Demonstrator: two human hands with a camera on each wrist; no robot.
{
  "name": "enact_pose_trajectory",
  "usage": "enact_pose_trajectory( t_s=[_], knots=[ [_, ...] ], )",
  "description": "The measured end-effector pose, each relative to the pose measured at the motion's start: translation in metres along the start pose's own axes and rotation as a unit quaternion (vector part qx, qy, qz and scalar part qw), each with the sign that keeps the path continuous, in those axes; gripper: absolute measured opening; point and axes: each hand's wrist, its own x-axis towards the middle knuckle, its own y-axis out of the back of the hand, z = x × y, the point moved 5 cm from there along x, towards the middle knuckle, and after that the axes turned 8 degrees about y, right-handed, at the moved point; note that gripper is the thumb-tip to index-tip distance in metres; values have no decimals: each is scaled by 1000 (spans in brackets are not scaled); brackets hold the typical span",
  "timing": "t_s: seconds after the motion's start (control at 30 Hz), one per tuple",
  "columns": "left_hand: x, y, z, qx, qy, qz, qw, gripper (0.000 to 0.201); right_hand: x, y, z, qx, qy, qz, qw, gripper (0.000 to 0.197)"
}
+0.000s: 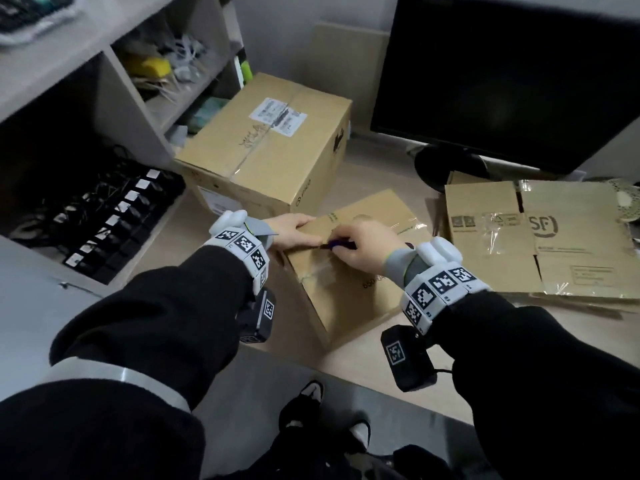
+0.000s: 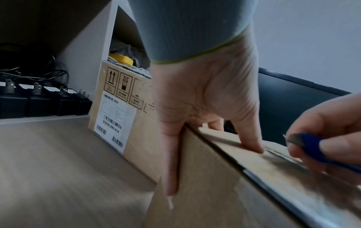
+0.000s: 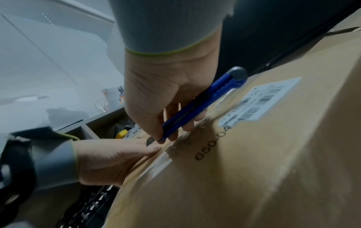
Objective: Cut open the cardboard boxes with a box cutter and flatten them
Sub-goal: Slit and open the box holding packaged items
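Nearest the person, a small cardboard box (image 1: 349, 271) sits at the front of the light wooden desk (image 1: 398, 344), its near corner close to the desk's front edge. The right hand (image 1: 363, 247) pinches a blue box cutter (image 3: 197, 106) between thumb and curled fingers, the short blade tip at the taped seam (image 3: 168, 152) on the box top, close to the box's left edge. The left hand (image 2: 201, 98) steadies that edge: the thumb runs straight down the side wall, the other fingers lie flat and together on the top, one fingertip pressed just beside the blade.

To the right, well apart from the hands, flattened cartons (image 1: 540, 240) lie stacked flat, reaching the desk's right side. Bare desk shows between them and the small box.

Just behind the small box stands a large sealed carton (image 1: 266, 147) with shipping labels, nearly touching it. To its left a shelf unit (image 1: 114, 60) holds a row of black power adapters (image 1: 114, 220) and a yellow tape roll (image 2: 121, 59). At the back right a dark monitor (image 1: 512, 74) stands on its base against the wall.
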Motion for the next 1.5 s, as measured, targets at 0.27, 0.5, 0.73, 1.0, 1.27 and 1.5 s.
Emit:
enact_pose_trajectory(
  t_s=[0.27,0.5,0.73,1.0,1.27,1.5],
  knots=[
    [12,2,18,-46,-25,71,996,61,5,-9,-13,-86,89,-40,991,28],
    [26,2,38,-26,-26,110,993,53,5,3,-3,-103,84,-53,990,29],
    [31,-1,40,-60,-6,33,998,44,9,3,-4,-124,90,-73,985,29],
    [30,-3,42,-70,35,-11,997,49,15,3,0,-120,82,-102,984,26],
    [21,-4,43,-105,46,-9,993,40,19,5,7,-156,69,-129,977,26],
    [19,-3,45,-109,52,-10,993,42,21,7,13,-174,77,-135,972,24]
  ],
)
